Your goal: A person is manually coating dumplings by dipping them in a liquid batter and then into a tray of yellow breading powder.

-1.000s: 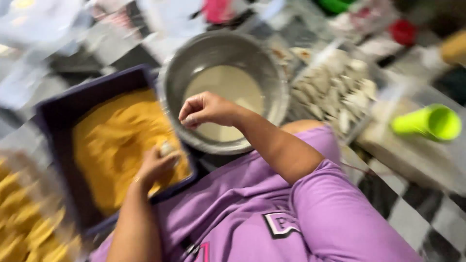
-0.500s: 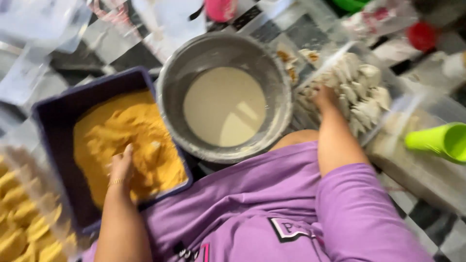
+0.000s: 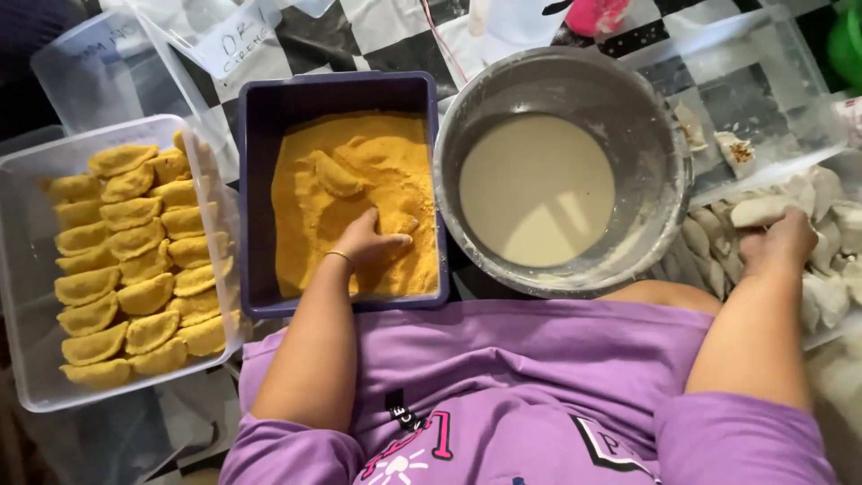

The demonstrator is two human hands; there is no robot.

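Note:
My left hand rests palm down in the orange crumbs of a purple rectangular tray, pressing on a half-moon pastry; another crumb-coated pastry lies just beyond it. My right hand reaches into a clear container of pale raw pastries at the right and closes on one. Between the two hands stands a round metal bowl holding creamy batter.
A clear plastic box at the left holds several rows of crumb-coated pastries. Lids and empty clear tubs lie at the top left on a black-and-white checked surface. A pink object sits at the top edge.
The view has steadied and shifted right. My left hand stays in the crumb tray; my right hand has settled on the raw pastries after leaving the bowl.

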